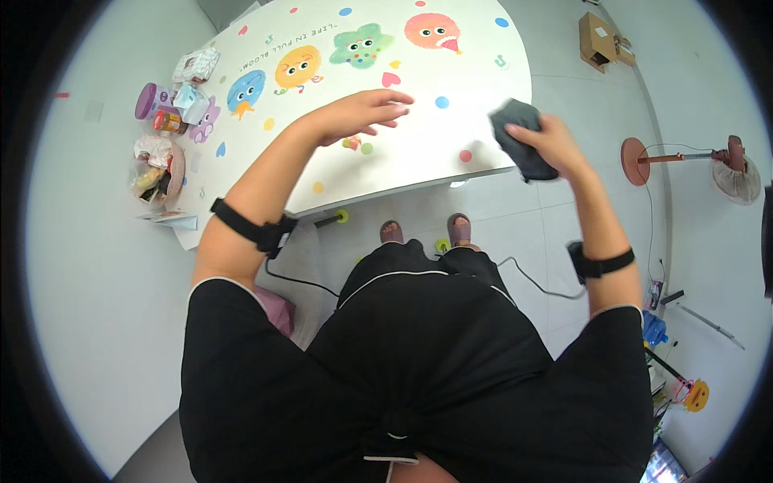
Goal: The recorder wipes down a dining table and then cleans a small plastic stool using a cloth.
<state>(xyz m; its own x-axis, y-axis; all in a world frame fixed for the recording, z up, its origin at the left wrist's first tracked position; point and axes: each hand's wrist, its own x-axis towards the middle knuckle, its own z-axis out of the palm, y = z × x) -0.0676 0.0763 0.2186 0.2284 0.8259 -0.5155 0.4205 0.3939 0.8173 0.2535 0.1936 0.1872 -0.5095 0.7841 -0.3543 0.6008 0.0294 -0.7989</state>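
My right hand (558, 145) grips a dark grey folded cloth (520, 136), held up near the right end of a white table (410, 163). The thumb lies across the cloth's near face, and the cloth's lower end hangs down past the hand. My left hand (362, 116) is held over the tabletop with its fingers apart and nothing in them. Below that hand, a small colourful piece (352, 142) shows on the table; whether it is printed or loose I cannot tell. Cartoon faces and coloured dots decorate the table's surface.
At the table's left end stand a purple-lidded tub (154, 101), a tissue pack (192, 104), a red-lidded jar (169, 122) and a pink basket (176, 172) of packets. A pedestal fan (635, 162) and a cardboard box (596, 41) are on the floor to the right.
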